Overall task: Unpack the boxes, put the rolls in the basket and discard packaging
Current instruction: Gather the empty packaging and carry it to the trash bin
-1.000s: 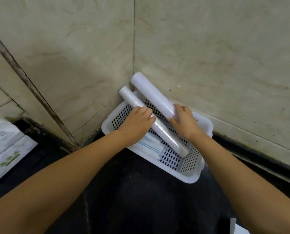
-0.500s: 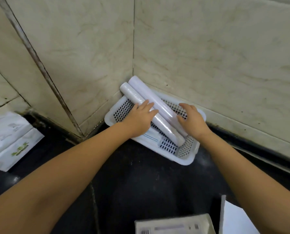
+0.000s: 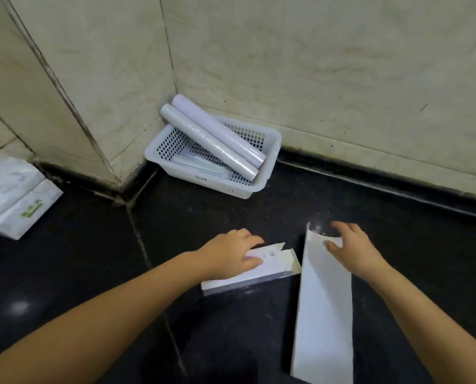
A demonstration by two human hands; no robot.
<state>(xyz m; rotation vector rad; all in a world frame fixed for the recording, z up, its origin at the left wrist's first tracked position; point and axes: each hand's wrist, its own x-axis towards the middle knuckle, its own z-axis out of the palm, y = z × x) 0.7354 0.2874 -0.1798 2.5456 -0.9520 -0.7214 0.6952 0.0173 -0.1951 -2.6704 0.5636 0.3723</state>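
Two rolls (image 3: pixel 213 138) lie in the basket (image 3: pixel 271 159) upper centre — left hand (image 3: pixel 232 253) grips one empty box (image 3: pixel 270 266), right hand (image 3: pixel 350 248) spreads over the other (image 3: pixel 324 314) — discarding remains.

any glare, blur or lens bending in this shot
Head view: a soft glare patch on the black floor lower left; wall lines bow from the wide-angle lens; left hand and right hand slightly soft; basket and rolls evenly lit, fairly sharp.

Beige marble-tile walls (image 3: pixel 328 65) meet at corner; glossy black floor (image 3: pixel 78 273), grimy joints.
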